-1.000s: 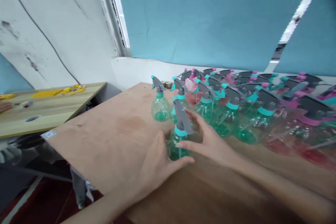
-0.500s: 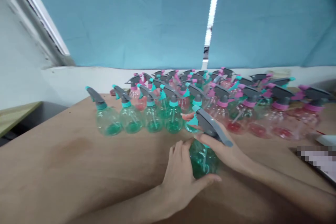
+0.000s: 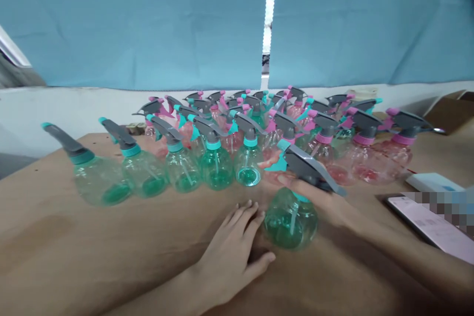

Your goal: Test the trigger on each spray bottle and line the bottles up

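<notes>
My right hand (image 3: 314,195) grips a green spray bottle (image 3: 291,222) around its neck, below the grey and teal trigger head. The bottle is clear green, with a pale dip tube showing inside. To its left my left hand (image 3: 237,239) rests low over the table, fingers spread and holding nothing. Its fingertips come close to the bottle's left side. Behind both hands stands a front row of green spray bottles (image 3: 185,170), with pink spray bottles (image 3: 365,165) on the right.
More spray bottles with pink or teal nozzles crowd the back of the wooden table (image 3: 122,256). A phone (image 3: 425,222) lies at the right beside a white box (image 3: 433,181). A blue curtain (image 3: 148,24) hangs behind, and a cardboard box (image 3: 450,111) is at the far right.
My left hand has let go of the green bottle and moved left, opening out. My right hand still holds the bottle. The view has shifted to the right.
</notes>
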`<state>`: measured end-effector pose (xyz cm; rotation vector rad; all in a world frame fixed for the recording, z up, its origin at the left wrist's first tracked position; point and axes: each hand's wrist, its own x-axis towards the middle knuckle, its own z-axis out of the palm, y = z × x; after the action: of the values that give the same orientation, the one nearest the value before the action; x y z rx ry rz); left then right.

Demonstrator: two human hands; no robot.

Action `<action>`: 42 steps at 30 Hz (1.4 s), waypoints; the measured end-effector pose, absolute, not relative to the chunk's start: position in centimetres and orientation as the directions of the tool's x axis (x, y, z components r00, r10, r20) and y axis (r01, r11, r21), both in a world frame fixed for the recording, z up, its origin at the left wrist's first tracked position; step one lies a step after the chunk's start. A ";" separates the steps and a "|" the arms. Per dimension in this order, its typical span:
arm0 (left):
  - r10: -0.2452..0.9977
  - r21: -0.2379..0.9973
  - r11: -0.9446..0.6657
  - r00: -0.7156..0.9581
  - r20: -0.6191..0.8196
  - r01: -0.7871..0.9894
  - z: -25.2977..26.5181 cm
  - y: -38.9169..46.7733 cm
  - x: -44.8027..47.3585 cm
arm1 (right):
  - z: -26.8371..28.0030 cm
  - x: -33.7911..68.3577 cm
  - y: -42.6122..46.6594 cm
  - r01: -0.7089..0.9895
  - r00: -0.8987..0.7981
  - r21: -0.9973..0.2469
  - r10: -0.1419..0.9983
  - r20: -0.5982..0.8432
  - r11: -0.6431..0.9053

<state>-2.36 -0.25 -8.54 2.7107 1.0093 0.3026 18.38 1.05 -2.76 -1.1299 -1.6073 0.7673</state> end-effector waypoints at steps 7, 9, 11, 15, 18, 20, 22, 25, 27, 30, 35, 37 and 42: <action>0.651 0.261 -0.753 0.744 0.152 0.605 -9.1 0.0 -2.6 | -2.5 18.2 1.2 0.352 -0.113 -0.828 0.897 0.426 0.438; 0.651 0.255 -0.753 0.744 0.153 0.606 -9.1 0.0 -2.6 | -2.4 18.1 1.1 0.383 -0.096 -0.820 0.901 0.423 0.426; 0.651 0.253 -0.752 0.745 0.145 0.608 -9.0 0.0 -2.5 | -2.3 18.1 1.0 0.403 -0.100 -0.815 0.905 0.414 0.417; 0.649 0.254 -0.755 0.744 0.160 0.604 -9.0 0.1 -2.5 | -1.9 18.3 0.7 0.461 -0.094 -0.790 0.908 0.408 0.403; 0.642 0.246 -0.762 0.750 0.162 0.599 -9.1 0.2 -2.6 | -1.5 18.5 0.6 0.485 -0.093 -0.765 0.895 0.436 0.423; 0.639 0.246 -0.764 0.751 0.167 0.596 -9.2 0.2 -2.6 | -1.2 18.5 0.5 0.447 -0.120 -0.775 0.888 0.444 0.447; 0.637 0.243 -0.767 0.750 0.178 0.593 -9.3 0.2 -2.6 | -1.2 18.5 0.5 0.381 -0.152 -0.811 0.895 0.419 0.444; 0.628 0.226 -0.775 0.760 0.168 0.590 -9.3 0.3 -2.6 | -1.5 18.4 0.6 0.302 -0.179 -0.875 0.924 0.337 0.377; 0.622 0.220 -0.779 0.767 0.156 0.587 -9.3 0.3 -2.6 | -1.8 18.3 0.7 0.237 -0.185 -0.910 0.935 0.302 0.341; 0.621 0.243 -0.779 0.764 0.174 0.578 -9.3 0.3 -2.6 | -2.1 18.3 0.7 0.133 -0.187 -0.942 0.941 0.281 0.307; 0.621 0.256 -0.778 0.763 0.177 0.574 -9.1 0.2 -2.7 | -2.2 18.4 0.7 0.130 -0.184 -0.953 0.951 0.248 0.273; 0.625 0.267 -0.775 0.759 0.183 0.573 -9.1 0.2 -2.7 | -2.3 18.5 0.7 0.144 -0.191 -0.949 0.949 0.252 0.281; 0.622 0.279 -0.776 0.758 0.194 0.565 -9.0 0.2 -2.7 | -3.2 18.9 0.8 0.209 -0.208 -0.939 0.950 0.231 0.274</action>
<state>-2.69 0.16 -9.01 2.7518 0.9403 0.4105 18.89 0.83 -3.18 -1.0872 -1.6296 1.0181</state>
